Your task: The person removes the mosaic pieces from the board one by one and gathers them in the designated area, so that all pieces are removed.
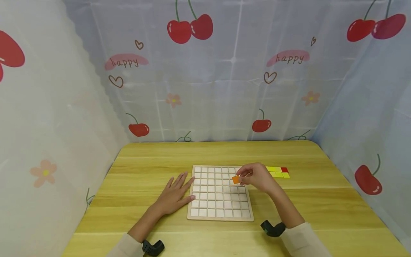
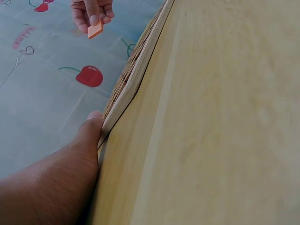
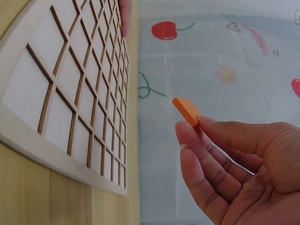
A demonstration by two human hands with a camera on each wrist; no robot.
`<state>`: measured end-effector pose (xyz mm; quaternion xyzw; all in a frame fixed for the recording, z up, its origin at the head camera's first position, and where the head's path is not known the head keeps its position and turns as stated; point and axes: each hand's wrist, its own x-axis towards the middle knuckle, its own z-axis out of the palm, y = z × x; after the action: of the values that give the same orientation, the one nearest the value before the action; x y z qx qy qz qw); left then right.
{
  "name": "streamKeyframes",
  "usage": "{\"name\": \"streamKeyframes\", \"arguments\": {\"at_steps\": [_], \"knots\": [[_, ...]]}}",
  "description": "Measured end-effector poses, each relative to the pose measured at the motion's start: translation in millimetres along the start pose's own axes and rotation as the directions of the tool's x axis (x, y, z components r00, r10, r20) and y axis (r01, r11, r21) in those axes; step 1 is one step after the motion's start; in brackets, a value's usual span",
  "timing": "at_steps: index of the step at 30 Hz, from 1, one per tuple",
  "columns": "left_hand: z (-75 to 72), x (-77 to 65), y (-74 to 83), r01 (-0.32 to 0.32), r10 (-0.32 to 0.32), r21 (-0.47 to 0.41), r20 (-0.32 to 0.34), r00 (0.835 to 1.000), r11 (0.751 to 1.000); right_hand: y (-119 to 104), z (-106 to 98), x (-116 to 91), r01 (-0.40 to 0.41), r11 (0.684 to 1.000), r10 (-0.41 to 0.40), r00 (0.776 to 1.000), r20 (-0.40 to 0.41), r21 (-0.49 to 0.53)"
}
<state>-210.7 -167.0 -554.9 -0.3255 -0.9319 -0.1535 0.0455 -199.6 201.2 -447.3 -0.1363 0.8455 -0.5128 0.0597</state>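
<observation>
A square wooden grid board [image 1: 219,193] with pale cells lies on the table. My left hand [image 1: 173,195] rests flat at its left edge, fingers spread, the thumb and a fingertip touching the frame; in the left wrist view the thumb [image 2: 89,131] meets the board's side. Above the board's right part, my right hand [image 1: 257,177] pinches an orange square tile [image 1: 236,179] between thumb and fingers. The right wrist view shows that tile [image 3: 187,111] held up by one edge, apart from the board. Part of the board's upper right corner is hidden behind the right hand.
Right of the board, yellow tiles [image 1: 278,175] and a red tile [image 1: 284,170] lie in rows, partly behind the right hand. Black wrist devices [image 1: 273,228] sit at both forearms. A cherry-print curtain [image 1: 205,82] surrounds the wooden table [image 1: 154,157].
</observation>
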Motion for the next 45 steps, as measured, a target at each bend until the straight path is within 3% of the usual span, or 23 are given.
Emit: {"name": "streamKeyframes", "arguments": {"at_steps": [15,22,27,45], "knots": [[2.8,0.5,-1.3,-0.030,0.028,-0.030,-0.057,0.998,0.999,24,-32,4,-0.077,0.997,0.077,0.997,0.020,0.014],[-0.7,-0.4,1.2,0.000,0.000,-0.004,-0.005,1.000,1.000,35,-46,0,-0.074,0.996,0.071,0.996,0.051,0.048],[-1.3,-0.3,0.5,0.025,-0.025,-0.012,0.034,0.999,1.000,42,-58,-2,-0.115,0.991,0.113,0.993,0.036,0.066],[-0.2,-1.1,-1.4,0.031,-0.031,-0.019,0.034,0.999,0.999,66,-82,-8,-0.162,0.987,0.162,0.987,0.017,0.003]]}}
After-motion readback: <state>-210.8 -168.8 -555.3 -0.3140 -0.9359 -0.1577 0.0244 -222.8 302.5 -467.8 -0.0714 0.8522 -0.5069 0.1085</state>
